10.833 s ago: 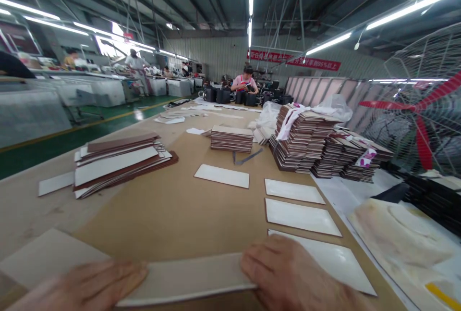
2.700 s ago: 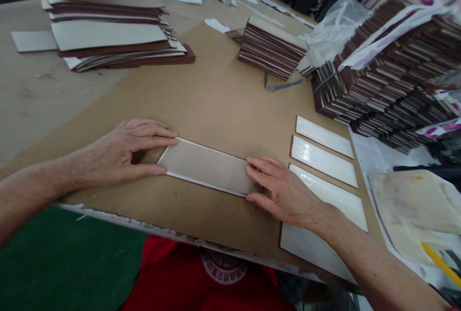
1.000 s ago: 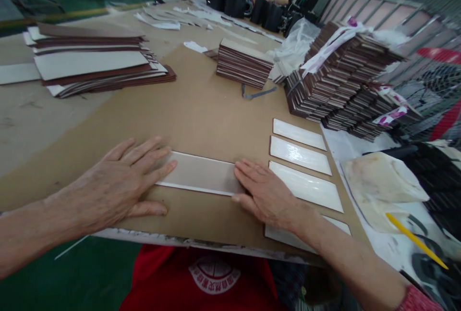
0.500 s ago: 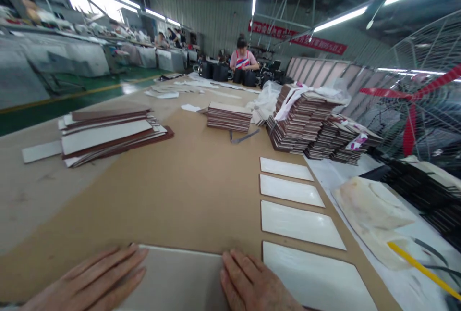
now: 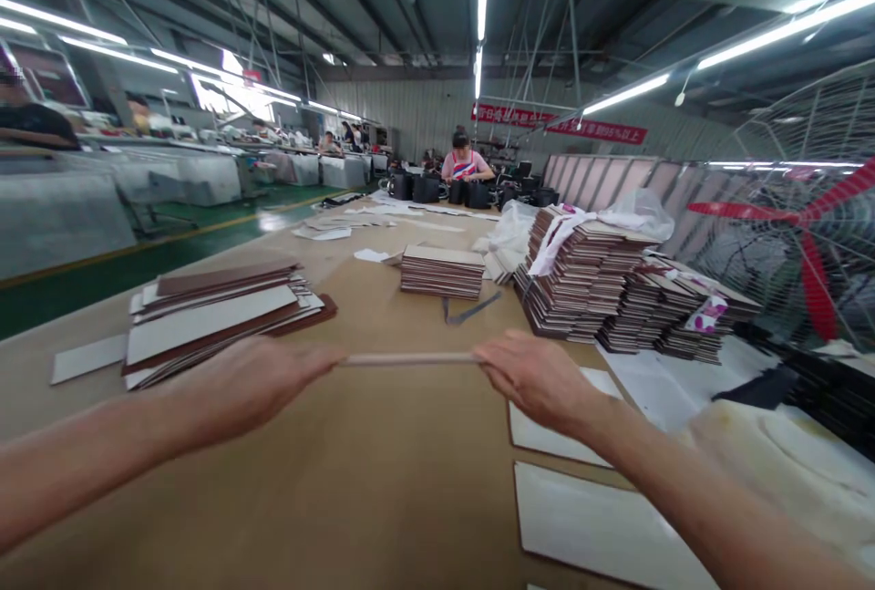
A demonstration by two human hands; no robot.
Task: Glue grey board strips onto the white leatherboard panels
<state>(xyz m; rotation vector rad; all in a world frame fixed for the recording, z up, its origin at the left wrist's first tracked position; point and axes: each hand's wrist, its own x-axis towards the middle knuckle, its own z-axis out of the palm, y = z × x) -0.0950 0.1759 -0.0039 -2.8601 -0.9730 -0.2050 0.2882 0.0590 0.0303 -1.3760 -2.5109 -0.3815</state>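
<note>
A thin pale panel [image 5: 410, 359], seen almost edge-on, is held up above the brown table covering. My left hand [image 5: 280, 376] is closed on its left end, and my right hand [image 5: 530, 377] is closed on its right end. Beneath and beside my right arm, white panels with dark edges [image 5: 602, 517] lie in a column on the table. Beyond my hands sits a neat stack of panels [image 5: 443, 272], with a grey strip [image 5: 471, 307] in front of it.
A loose pile of white and brown panels [image 5: 211, 321] lies at the left. Tall panel stacks [image 5: 581, 271] stand at the right, near a large fan with red blades [image 5: 817, 280]. Across the table, a person [image 5: 465, 161] works among black items.
Both hands have lifted from the near edge and moved forward with the panel, which is now seen edge-on. The camera view has tilted up.
</note>
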